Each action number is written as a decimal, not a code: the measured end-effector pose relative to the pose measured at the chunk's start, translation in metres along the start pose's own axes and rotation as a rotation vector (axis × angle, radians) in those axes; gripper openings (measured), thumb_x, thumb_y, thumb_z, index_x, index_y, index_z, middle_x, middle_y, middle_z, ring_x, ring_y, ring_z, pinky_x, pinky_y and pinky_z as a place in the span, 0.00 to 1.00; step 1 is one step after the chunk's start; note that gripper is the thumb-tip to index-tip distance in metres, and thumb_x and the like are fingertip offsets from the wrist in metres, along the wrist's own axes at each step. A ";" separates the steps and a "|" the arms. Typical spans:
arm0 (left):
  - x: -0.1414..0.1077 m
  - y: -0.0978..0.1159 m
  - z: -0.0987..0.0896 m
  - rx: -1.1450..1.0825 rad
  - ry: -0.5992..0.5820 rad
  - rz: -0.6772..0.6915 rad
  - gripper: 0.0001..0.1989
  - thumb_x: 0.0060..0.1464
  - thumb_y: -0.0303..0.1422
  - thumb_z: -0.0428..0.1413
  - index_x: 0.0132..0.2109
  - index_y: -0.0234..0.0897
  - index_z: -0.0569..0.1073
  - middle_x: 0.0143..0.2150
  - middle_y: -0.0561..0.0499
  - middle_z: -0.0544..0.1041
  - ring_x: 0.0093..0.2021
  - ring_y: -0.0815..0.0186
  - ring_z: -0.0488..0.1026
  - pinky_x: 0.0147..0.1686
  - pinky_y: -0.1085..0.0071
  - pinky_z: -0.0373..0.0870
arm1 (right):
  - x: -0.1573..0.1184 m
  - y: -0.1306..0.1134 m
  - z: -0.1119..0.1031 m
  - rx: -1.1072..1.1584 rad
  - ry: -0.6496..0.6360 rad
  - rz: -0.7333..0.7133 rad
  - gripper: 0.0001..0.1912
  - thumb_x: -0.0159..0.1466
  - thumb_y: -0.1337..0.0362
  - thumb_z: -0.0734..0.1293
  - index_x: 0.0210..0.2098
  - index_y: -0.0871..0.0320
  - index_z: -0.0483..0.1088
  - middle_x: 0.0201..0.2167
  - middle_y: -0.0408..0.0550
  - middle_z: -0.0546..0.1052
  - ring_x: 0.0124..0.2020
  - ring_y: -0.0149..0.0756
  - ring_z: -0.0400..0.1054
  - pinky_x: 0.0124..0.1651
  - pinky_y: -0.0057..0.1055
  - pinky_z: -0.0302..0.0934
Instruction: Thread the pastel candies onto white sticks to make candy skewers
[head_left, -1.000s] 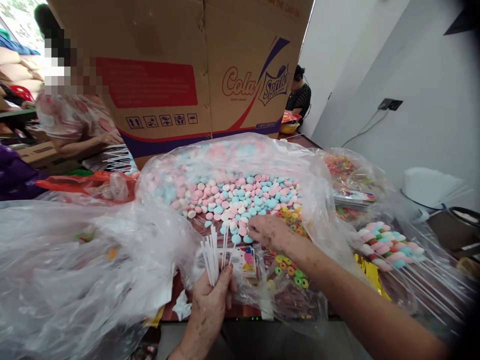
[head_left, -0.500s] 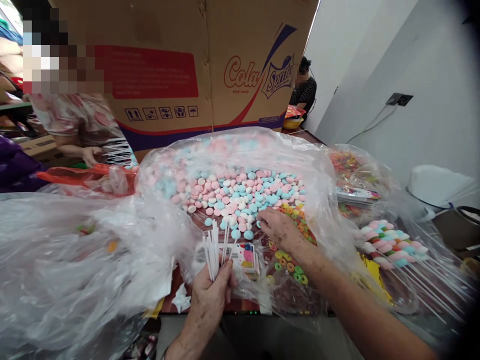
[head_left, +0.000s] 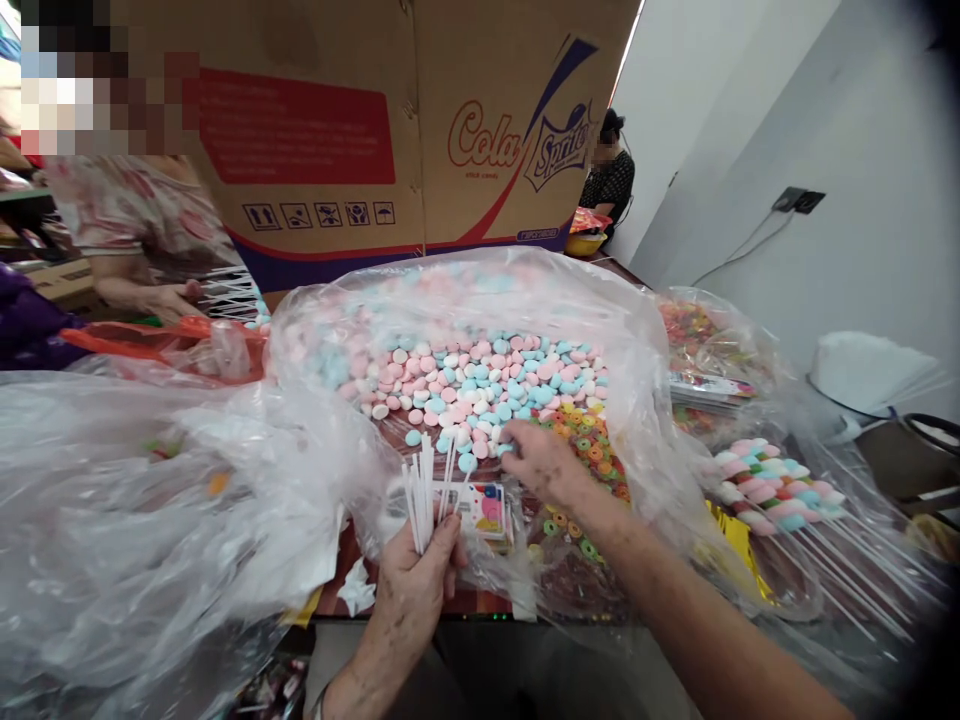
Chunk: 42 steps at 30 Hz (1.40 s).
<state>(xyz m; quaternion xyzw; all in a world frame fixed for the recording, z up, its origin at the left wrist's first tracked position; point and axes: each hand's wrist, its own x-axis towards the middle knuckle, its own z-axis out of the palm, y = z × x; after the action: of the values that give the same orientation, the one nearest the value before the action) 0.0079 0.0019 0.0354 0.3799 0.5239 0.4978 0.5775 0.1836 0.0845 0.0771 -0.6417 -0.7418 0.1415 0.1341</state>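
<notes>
My left hand [head_left: 416, 570] is closed round a bundle of thin white sticks [head_left: 426, 490] that point upward. At the tip of one slanting stick is a blue marshmallow [head_left: 467, 462]. My right hand [head_left: 546, 462] reaches over the table with its fingertips pinched at a blue marshmallow [head_left: 504, 450], partly hidden by the fingers. Behind both hands spreads a heap of pink, blue and white marshmallows [head_left: 450, 385], partly under clear plastic. Ring-shaped gummy candies [head_left: 596, 450] lie beneath and beyond my right wrist. Below the sticks lies a stack of printed cards or packets [head_left: 484, 508].
A large cardboard box [head_left: 315, 110] stands behind the heap. Finished marshmallow skewers [head_left: 780, 485] lie at the right on plastic. Crumpled plastic sheeting [head_left: 150, 520] covers the left side. Another person's hand [head_left: 176, 300] is at the far left near white sticks. A crumpled tissue [head_left: 357, 588] lies near the table edge.
My right hand has moved slightly left, toward the stick tips, its fingers drawn closer together. My left hand keeps its hold on the sticks. The view has shifted a little.
</notes>
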 end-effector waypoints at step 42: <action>0.002 -0.009 0.000 0.000 -0.014 0.009 0.21 0.46 0.50 0.61 0.26 0.36 0.69 0.15 0.59 0.67 0.09 0.77 0.55 0.09 0.78 0.48 | 0.008 0.029 0.020 -0.192 0.101 -0.320 0.07 0.62 0.74 0.60 0.35 0.59 0.68 0.37 0.50 0.74 0.41 0.38 0.66 0.46 0.32 0.58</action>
<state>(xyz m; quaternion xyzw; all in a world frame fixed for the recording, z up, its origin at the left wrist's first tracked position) 0.0091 0.0023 0.0263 0.3858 0.5182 0.4976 0.5788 0.2013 0.0955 0.0475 -0.5315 -0.8369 0.0148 0.1301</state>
